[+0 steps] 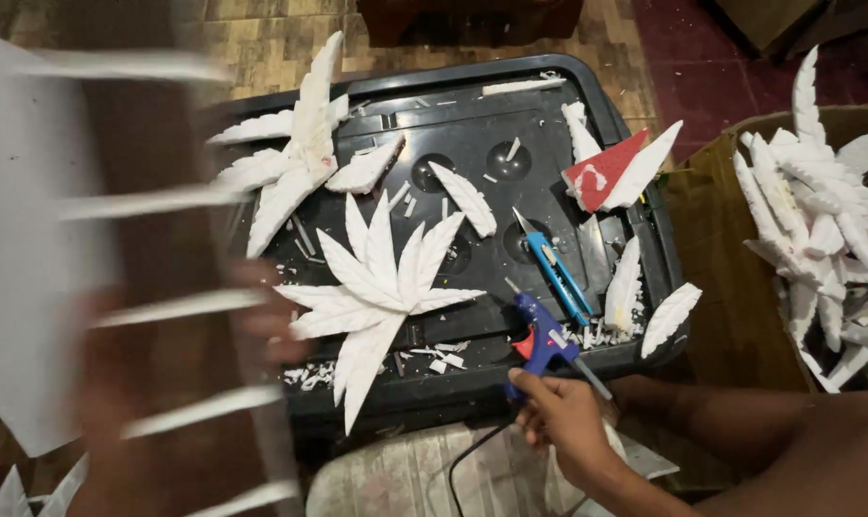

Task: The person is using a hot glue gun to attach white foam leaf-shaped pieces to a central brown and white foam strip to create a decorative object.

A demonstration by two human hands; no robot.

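On the upturned bin (453,91) lies a foam leaf star (376,287) at its front left. Right of the star lie the cutter (555,273) and glue gun (539,345). Beyond the bin's right side stands a box (711,249) holding more foam leaves (822,220).

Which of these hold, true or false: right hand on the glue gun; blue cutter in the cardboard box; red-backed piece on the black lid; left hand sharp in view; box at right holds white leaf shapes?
1. The right hand grips the blue glue gun. True.
2. The blue cutter lies in the cardboard box. False: it lies on the black lid, beside the glue gun.
3. A red-backed piece lies on the black lid. True.
4. The left hand is sharp in view. False: it is a motion blur at left, behind a white toothed sheet.
5. The cardboard box holds white leaf shapes. True.
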